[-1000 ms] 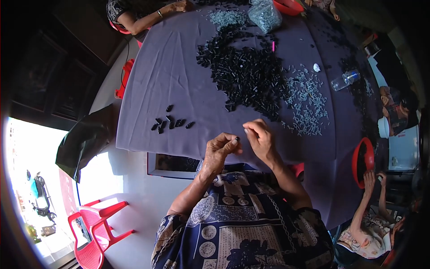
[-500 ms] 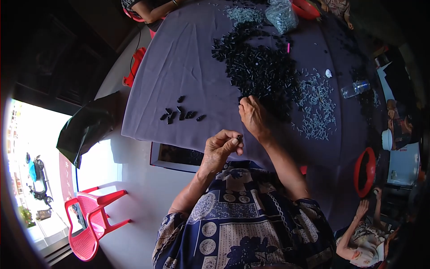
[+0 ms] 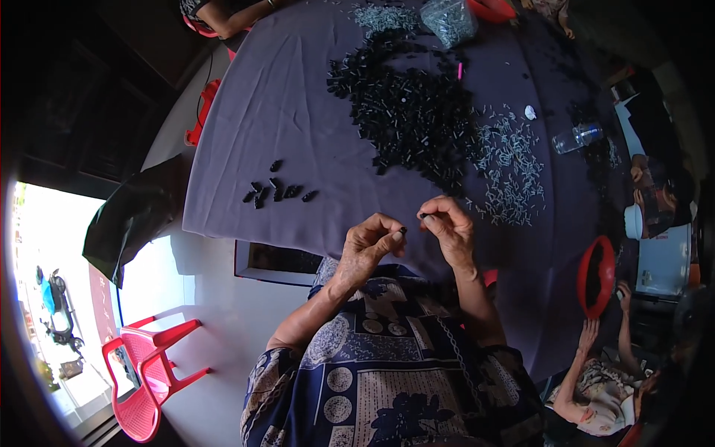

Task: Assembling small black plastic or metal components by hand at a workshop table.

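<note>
My left hand (image 3: 370, 242) is curled near the front edge of the grey-covered table (image 3: 283, 112), pinching a small black piece at its fingertips. My right hand (image 3: 447, 223) sits close beside it, fingers closed on another small black piece. The two hands nearly meet. Beyond them lies a large heap of black pieces (image 3: 406, 112) with a spread of small grey metal parts (image 3: 510, 164) to its right. A little group of black pieces (image 3: 274, 191) lies apart at the left.
A clear plastic bottle (image 3: 575, 137) lies at the right, a bag of grey parts (image 3: 449, 18) at the far side. Another person's arm (image 3: 238, 11) rests at the far left edge; another person holds a red basin (image 3: 596, 276) at the right. A red plastic chair (image 3: 145, 369) stands lower left.
My right hand reached out to the black heap half a second ago and has come back to meet the left hand, holding a black piece. The view has shifted slightly.
</note>
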